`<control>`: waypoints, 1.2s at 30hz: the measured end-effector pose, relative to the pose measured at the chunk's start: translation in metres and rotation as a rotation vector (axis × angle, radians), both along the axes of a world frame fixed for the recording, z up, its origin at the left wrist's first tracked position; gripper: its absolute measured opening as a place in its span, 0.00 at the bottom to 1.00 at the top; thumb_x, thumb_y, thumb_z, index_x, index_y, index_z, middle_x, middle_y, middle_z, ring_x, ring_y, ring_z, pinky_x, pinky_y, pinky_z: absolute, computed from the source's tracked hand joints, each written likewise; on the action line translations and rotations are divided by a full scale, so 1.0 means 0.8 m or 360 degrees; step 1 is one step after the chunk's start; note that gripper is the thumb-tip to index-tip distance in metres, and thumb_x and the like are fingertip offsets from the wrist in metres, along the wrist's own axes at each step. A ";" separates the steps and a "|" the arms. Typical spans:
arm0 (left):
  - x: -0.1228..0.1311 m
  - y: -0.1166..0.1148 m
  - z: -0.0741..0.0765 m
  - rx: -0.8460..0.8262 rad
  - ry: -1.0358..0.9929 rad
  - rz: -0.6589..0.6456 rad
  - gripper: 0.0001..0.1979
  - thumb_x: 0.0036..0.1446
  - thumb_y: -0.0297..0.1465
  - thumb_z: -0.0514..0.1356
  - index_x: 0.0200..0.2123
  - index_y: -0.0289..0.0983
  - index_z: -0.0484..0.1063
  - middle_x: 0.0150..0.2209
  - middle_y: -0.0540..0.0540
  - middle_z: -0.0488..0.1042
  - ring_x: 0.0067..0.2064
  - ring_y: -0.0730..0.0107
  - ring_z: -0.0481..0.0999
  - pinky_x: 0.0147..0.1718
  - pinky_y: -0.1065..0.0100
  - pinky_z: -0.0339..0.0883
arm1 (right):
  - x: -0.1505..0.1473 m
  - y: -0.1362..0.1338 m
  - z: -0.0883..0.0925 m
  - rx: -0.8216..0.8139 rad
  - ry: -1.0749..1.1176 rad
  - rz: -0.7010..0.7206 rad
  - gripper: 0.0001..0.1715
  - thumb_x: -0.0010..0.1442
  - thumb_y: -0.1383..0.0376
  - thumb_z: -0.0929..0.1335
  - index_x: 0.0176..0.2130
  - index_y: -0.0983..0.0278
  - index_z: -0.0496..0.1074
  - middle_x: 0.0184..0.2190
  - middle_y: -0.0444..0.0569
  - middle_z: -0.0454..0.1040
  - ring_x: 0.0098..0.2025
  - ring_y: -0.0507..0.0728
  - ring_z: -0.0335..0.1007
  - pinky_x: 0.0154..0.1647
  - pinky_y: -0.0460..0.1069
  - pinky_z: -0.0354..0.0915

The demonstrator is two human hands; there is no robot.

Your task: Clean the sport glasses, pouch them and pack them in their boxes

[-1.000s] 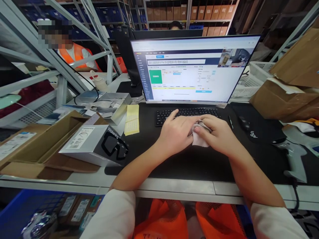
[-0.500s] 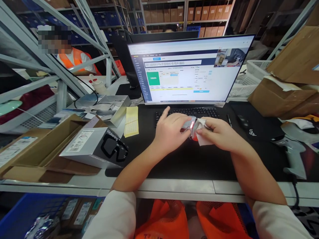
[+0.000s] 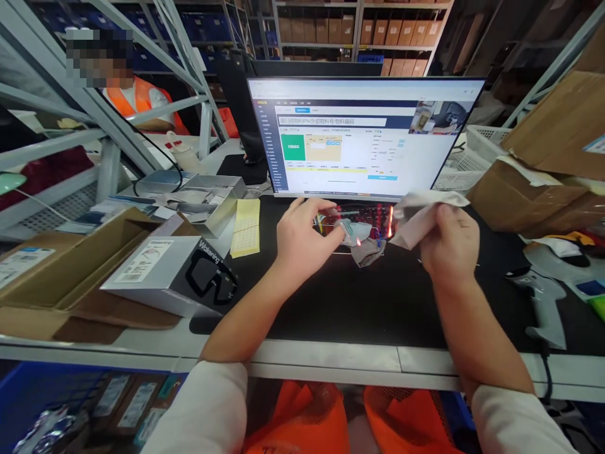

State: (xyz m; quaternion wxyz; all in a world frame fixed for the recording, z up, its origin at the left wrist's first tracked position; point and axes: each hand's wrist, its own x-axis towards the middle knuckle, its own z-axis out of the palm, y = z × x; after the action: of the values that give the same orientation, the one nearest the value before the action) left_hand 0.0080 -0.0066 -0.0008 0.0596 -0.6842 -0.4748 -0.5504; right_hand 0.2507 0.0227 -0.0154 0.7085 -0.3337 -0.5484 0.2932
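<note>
Warehouse packing station: far shelves (image 3: 359,25) of cartons, blue bins (image 3: 198,28), a monitor (image 3: 362,135), a scanner (image 3: 539,302) right, boxes (image 3: 61,271) left.

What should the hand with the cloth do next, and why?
Probably bring the right hand with the cloth over onto the small grey gadget in the left hand. The cloth is held apart from the gadget, which sits pinched and ready above the black mat.

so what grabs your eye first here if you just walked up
The big lit monitor at the desk's back, full of a white-and-blue form. Right before it, the left hand pinches a small clear item with red glints over the black desk mat, while the right hand holds up a pale wiping cloth.
</note>
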 end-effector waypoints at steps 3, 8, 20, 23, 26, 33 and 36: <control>-0.007 0.008 -0.001 0.0116 -0.0051 0.0118 0.11 0.55 0.29 0.61 0.43 0.39 0.74 0.36 0.49 0.81 0.39 0.66 0.80 0.50 0.60 0.73 | -0.042 -0.010 -0.002 0.0035 0.0387 -0.0067 0.17 0.67 0.51 0.67 0.42 0.60 0.77 0.44 0.51 0.80 0.52 0.61 0.77 0.54 0.53 0.72; 0.009 0.008 -0.008 0.0162 0.0181 0.0223 0.16 0.56 0.30 0.60 0.49 0.39 0.76 0.35 0.50 0.82 0.38 0.66 0.82 0.64 0.52 0.62 | -0.099 -0.045 -0.008 -0.0478 0.0258 0.0739 0.27 0.67 0.42 0.63 0.50 0.58 0.75 0.53 0.53 0.78 0.57 0.64 0.74 0.55 0.61 0.73; -0.008 0.061 -0.026 -0.0317 -0.1243 -0.1199 0.21 0.60 0.46 0.66 0.51 0.42 0.75 0.59 0.41 0.77 0.62 0.55 0.75 0.65 0.51 0.63 | 0.035 -0.009 0.062 0.0154 0.0836 0.0110 0.30 0.75 0.59 0.54 0.39 0.58 0.81 0.46 0.45 0.82 0.60 0.57 0.73 0.71 0.57 0.60; -0.003 0.050 -0.022 -0.0479 -0.1249 -0.1511 0.23 0.58 0.50 0.67 0.52 0.45 0.76 0.65 0.43 0.71 0.72 0.52 0.61 0.69 0.48 0.57 | 0.067 -0.003 0.073 0.0226 0.0739 0.0131 0.34 0.76 0.61 0.50 0.41 0.56 0.81 0.53 0.45 0.79 0.64 0.57 0.68 0.70 0.57 0.61; 0.009 0.033 -0.020 -0.0687 -0.1200 -0.1771 0.22 0.56 0.51 0.67 0.49 0.47 0.77 0.67 0.45 0.68 0.75 0.52 0.51 0.70 0.49 0.54 | 0.057 -0.005 0.063 0.0010 0.0705 0.0297 0.30 0.75 0.57 0.53 0.47 0.60 0.80 0.59 0.48 0.75 0.67 0.58 0.65 0.68 0.56 0.63; 0.027 0.018 -0.033 -0.1113 -0.1078 -0.1912 0.22 0.52 0.48 0.71 0.47 0.43 0.81 0.66 0.43 0.68 0.67 0.50 0.67 0.64 0.57 0.63 | -0.014 -0.019 0.029 -0.0738 0.0246 0.1150 0.32 0.63 0.47 0.66 0.61 0.58 0.71 0.60 0.50 0.75 0.65 0.67 0.66 0.65 0.66 0.64; 0.029 0.018 -0.036 -0.1276 -0.1141 -0.1809 0.24 0.50 0.47 0.73 0.46 0.40 0.82 0.52 0.41 0.79 0.53 0.57 0.78 0.54 0.61 0.70 | -0.021 -0.009 0.021 -0.0823 0.0227 0.1270 0.32 0.61 0.51 0.66 0.60 0.60 0.72 0.57 0.50 0.76 0.63 0.68 0.69 0.64 0.65 0.65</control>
State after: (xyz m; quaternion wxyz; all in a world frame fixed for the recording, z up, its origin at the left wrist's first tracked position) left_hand 0.0312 0.0079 -0.0294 -0.6401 -0.5721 -0.2044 -0.4702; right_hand 0.2338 0.0152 0.0014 0.4703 -0.2414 -0.4928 0.6911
